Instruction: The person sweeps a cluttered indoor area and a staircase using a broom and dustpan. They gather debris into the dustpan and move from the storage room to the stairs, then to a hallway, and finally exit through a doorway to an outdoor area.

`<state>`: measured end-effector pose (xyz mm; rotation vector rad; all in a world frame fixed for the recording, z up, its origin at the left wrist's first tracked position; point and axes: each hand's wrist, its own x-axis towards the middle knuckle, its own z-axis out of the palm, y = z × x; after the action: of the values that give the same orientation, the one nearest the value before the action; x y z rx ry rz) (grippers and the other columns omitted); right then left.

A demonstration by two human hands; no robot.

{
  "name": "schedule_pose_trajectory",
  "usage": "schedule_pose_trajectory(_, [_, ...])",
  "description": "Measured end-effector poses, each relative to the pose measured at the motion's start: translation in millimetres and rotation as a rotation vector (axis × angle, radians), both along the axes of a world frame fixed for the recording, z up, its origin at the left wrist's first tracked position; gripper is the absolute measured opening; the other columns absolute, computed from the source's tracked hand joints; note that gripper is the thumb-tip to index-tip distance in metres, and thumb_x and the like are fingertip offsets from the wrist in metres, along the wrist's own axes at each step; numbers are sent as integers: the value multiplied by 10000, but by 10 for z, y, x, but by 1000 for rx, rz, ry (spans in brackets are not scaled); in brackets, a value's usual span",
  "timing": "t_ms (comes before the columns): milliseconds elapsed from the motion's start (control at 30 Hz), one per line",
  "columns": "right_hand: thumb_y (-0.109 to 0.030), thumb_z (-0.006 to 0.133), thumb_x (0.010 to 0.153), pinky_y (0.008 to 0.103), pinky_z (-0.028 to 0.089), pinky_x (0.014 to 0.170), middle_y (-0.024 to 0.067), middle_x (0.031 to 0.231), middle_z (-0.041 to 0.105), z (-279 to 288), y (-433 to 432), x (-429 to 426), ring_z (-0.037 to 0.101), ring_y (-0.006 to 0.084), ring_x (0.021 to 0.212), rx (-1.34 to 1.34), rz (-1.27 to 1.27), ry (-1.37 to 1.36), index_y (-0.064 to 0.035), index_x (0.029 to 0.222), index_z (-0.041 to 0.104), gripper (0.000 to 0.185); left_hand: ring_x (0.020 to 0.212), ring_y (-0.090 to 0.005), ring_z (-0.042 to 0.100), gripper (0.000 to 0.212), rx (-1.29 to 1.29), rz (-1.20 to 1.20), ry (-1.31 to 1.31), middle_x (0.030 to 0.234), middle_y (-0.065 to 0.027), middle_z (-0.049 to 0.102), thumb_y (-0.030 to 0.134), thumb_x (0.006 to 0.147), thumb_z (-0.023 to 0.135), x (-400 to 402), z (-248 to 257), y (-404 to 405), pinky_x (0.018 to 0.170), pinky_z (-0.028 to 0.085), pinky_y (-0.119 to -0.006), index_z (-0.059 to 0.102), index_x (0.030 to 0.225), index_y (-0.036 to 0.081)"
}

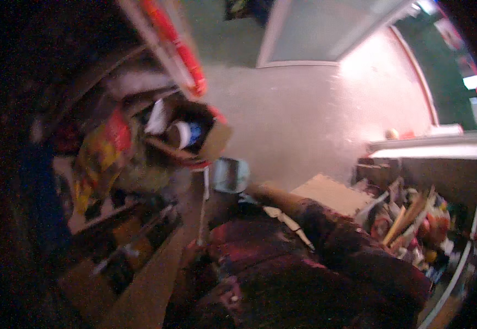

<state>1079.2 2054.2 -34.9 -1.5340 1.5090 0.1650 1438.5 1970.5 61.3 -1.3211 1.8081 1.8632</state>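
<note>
The picture is dark and blurred. My right arm in a dark reddish sleeve reaches up from the lower right, and its bare forearm ends near my right hand (251, 190), whose fingers I cannot make out. Right beside it is a pale blue-green plastic container (231, 175); whether the hand holds it cannot be told. A light-coloured strap or cord (288, 222) lies across my dark clothing. My left hand is not in view. Before me, at the left, an opened cardboard box (215, 142) holds a white and blue round container (187, 134).
A long red object (176, 43) leans in at the top. Colourful bags (102, 152) crowd the left. A flat tan board (331, 194) lies on the floor (279, 123), beside a heap of mixed scraps and sticks (411, 222). A pale-framed panel (304, 35) stands above.
</note>
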Motion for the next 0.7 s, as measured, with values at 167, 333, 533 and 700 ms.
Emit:
schedule_pose_trajectory(167, [-166, 477, 710, 340, 417, 724, 135, 995, 492, 628, -94, -242, 488, 227, 918, 71, 107, 78, -66, 1062, 415, 371, 613, -134, 459, 349, 64, -93, -60, 772, -55, 491, 116, 738, 452, -451, 634, -263, 511, 371, -237, 389, 1071, 29])
schedule_pose_trajectory(333, [-245, 441, 751, 312, 445, 584, 125, 778, 548, -659, 704, -432, 541, 194, 729, 346, -969, -191, -38, 921, 488, 272, 539, -130, 450, 358, 190, -263, -201, 715, -52, 484, 101, 739, 446, -1157, 1669, -365, 442, 366, -233, 369, 1082, 34])
schedule_pose_trajectory(533, [-277, 402, 770, 279, 418, 424, 94, 615, 529, 818, 1145, -895, 507, 161, 510, 335, -1537, -690, -26, 764, 523, 279, 582, -112, 463, 471, 446, -238, -228, 766, -38, 493, 149, 710, 518, -1342, 1853, -609, 489, 390, -225, 336, 1132, 47])
schedule_pose_trajectory(700, [-257, 383, 774, 246, 367, 340, 95, 560, 481, 687, 1430, -1168, 448, 148, 428, 278, -2103, -916, -46, 732, 477, 235, 540, -97, 460, 486, 325, -365, -113, 731, -20, 491, 136, 717, 517, -1706, 1709, -803, 465, 399, -229, 323, 1155, 52])
